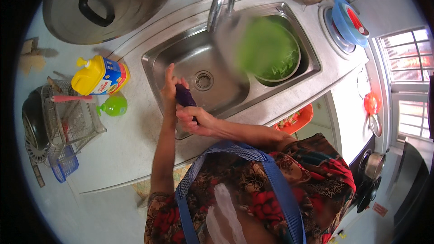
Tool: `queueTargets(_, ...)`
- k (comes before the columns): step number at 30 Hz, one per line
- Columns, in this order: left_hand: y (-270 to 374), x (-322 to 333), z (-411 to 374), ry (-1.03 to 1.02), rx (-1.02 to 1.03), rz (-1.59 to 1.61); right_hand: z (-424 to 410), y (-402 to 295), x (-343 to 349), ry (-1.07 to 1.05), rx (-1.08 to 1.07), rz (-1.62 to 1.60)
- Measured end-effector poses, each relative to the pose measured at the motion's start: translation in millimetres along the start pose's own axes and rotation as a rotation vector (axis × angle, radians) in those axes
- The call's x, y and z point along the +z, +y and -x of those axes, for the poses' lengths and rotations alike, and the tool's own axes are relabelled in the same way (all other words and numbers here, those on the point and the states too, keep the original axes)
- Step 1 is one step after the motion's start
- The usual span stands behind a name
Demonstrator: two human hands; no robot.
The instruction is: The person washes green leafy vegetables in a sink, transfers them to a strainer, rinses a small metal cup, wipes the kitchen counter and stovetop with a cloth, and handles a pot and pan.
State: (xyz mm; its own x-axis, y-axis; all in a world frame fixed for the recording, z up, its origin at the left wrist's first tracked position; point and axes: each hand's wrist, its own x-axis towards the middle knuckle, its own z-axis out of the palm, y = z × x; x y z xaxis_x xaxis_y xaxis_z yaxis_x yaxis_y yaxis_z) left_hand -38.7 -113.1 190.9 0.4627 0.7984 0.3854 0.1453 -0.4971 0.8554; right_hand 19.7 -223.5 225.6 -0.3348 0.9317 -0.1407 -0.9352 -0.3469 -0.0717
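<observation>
Both my hands are over the near left rim of a double stainless steel sink (176, 52). A dark purple cloth (185, 95) is wrung between them; its exact kind is unclear. My left hand (172, 89) holds its upper end, with one finger stretched out. My right hand (196, 119) is closed in a fist around the lower end. The sink's drain (204, 80) lies just to the right of my left hand. In the right basin a round metal pot (298, 62) holds green leaves (281, 67) in water, partly behind a large green and grey blur.
A chrome faucet (220, 0) arches over the sink's back edge. On the left counter stand a yellow pump jug (100, 76), a green pump bottle (115, 105) and a wire dish rack (64, 118). A large metal lid (112, 3) is at the back left. An orange basket (301, 120) sits below the counter edge.
</observation>
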Motion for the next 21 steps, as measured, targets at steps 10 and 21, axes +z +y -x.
queueTargets(10,-7.6,14.9,24.9,0.484,-0.177,-0.03,-41.9,-10.2,-2.3,-0.023,0.104,-0.474)
queueTargets(21,-29.6,27.7,62.6,0.342,-0.126,-0.645,-36.3,-5.9,37.2,0.25,0.066,-0.252)
